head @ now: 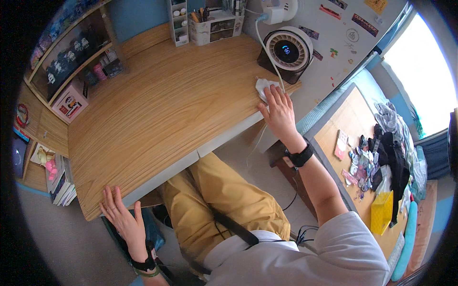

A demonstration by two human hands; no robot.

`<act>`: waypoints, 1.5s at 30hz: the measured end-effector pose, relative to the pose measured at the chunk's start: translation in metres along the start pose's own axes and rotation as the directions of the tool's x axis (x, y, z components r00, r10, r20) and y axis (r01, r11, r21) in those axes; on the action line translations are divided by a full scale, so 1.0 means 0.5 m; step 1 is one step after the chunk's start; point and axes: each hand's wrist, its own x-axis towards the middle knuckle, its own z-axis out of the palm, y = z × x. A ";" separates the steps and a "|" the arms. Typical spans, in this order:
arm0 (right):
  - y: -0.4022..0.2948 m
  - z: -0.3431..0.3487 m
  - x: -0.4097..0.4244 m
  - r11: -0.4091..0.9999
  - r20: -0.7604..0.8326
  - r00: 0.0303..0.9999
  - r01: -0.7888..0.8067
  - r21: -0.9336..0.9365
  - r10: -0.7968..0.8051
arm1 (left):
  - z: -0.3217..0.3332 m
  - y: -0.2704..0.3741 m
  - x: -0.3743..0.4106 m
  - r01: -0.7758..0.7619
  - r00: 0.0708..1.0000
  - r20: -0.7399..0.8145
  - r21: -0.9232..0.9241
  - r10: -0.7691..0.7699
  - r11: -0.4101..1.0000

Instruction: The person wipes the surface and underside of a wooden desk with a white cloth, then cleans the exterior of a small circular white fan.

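Note:
My right hand point(278, 112) lies with its fingers on a crumpled white tissue or cloth point(264, 88) at the right end of the wooden desk point(161, 107). Whether the fingers grip it or only press on it cannot be told. A white cable point(268, 55) runs down past the fingertips, in front of a round desk fan point(288, 50). At the desk's front left corner my left hand point(121, 216) rests with spread fingers on the edge, holding nothing. Both wrists wear black bands.
A shelf unit with figures and a pink box point(71, 102) stands on the desk's left. Small drawer organizers point(216, 26) are at the back. To the right, a low wooden surface point(343, 125) holds clothes, small items and a yellow basket point(381, 213). Cables hang below the desk.

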 end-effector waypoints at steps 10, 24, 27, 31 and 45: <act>-0.192 -0.068 -0.061 0.934 0.014 0.982 0.174 0.311 -0.188 | 0.003 0.015 0.011 -0.010 0.999 -0.045 0.049 0.012 0.999; -0.144 -0.090 -0.022 0.429 -0.001 0.968 -0.110 0.896 0.250 | 0.000 0.014 0.005 0.013 1.000 -0.003 -0.007 -0.013 1.000; -0.139 -0.093 -0.033 0.105 0.183 0.912 -0.236 0.966 0.368 | -0.008 0.016 0.011 0.007 1.000 -0.007 -0.040 -0.008 0.999; -0.140 -0.085 -0.077 -0.357 0.656 0.712 -0.562 0.746 0.250 | -0.017 0.019 0.014 0.019 0.999 0.042 -0.070 -0.016 0.997; -0.120 -0.173 -0.040 -0.277 0.583 0.812 -0.558 0.782 0.010 | -0.024 0.021 0.007 0.108 0.990 0.087 -0.009 -0.107 0.994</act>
